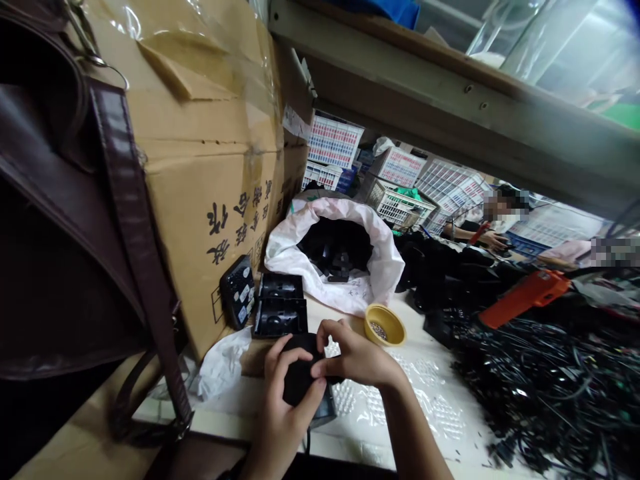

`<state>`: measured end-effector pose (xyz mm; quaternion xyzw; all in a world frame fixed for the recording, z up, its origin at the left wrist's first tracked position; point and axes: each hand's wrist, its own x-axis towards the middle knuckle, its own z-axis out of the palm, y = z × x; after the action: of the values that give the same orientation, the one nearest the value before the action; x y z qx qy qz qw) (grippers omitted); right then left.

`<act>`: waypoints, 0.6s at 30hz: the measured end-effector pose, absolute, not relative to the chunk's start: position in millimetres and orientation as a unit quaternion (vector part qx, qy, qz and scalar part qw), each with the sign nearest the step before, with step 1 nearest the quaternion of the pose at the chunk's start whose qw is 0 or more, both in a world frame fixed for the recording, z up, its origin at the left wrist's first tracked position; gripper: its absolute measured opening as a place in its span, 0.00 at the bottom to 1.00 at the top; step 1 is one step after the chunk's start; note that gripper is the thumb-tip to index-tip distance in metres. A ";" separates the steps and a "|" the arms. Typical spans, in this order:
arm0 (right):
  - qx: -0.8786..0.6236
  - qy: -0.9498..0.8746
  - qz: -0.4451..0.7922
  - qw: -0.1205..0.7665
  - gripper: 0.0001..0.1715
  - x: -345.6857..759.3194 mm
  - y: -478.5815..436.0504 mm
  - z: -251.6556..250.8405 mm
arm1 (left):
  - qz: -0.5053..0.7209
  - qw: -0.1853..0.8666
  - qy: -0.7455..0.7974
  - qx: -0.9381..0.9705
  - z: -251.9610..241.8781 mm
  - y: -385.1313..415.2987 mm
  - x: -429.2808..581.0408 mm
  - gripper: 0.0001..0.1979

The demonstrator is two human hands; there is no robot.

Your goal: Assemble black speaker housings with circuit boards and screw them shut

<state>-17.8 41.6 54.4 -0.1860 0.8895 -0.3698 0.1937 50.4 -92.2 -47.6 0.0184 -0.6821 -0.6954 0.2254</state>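
A black casing (pixel 299 380) sits low in the middle, its fine shape partly hidden by fingers. My left hand (pixel 286 407) is wrapped round its left and near sides. On the upper right edge of the casing, my right hand (pixel 353 357) pinches with thumb and fingers; whether a small piece is between them I cannot tell. A dark flat part shows beneath the hands, with a black cable hanging at the near edge. Just beyond are two open black plastic shells (pixel 280 317). A yellow bowl (pixel 385 325) of small metal pieces stands beside my right hand.
A white sack (pixel 345 293) of black parts stands behind. Tangled black cables (pixel 545 393) and an orange tool (pixel 525 298) lie right. A carton (pixel 215 193), dark bag (pixel 120 167) and stickered black box (pixel 238 292) border the left. A shelf beam (pixel 440 73) hangs overhead; a co-worker sits beyond.
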 end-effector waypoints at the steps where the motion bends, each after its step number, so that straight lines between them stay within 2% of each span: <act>1: -0.180 0.886 -0.375 0.205 0.21 -19.4 43.5 52.9 | -0.692 0.225 -0.686 0.018 -46.3 -92.1 50.8 0.08; 7: -0.208 0.851 -0.423 0.230 0.30 -30.6 48.9 41.7 | -0.672 0.230 -0.704 0.018 -44.8 -92.7 50.5 0.09; 14: -0.120 0.877 -0.408 0.225 0.41 -33.1 49.4 28.2 | -0.680 0.226 -0.698 0.005 -55.3 -99.1 45.4 0.14; 16: -0.099 0.889 -0.410 0.180 0.40 -34.1 55.1 29.6 | -0.669 0.235 -0.705 -0.006 -64.0 -103.5 39.6 0.13; 18: -0.019 0.902 -0.431 0.029 0.36 -38.7 72.0 39.9 | -0.654 0.261 -0.709 -0.045 -73.2 -106.7 31.9 0.11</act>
<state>-38.7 72.0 39.9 -0.0187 0.9016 -0.4311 0.0290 31.9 -106.7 -73.2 -0.0451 -0.7087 -0.6537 0.2614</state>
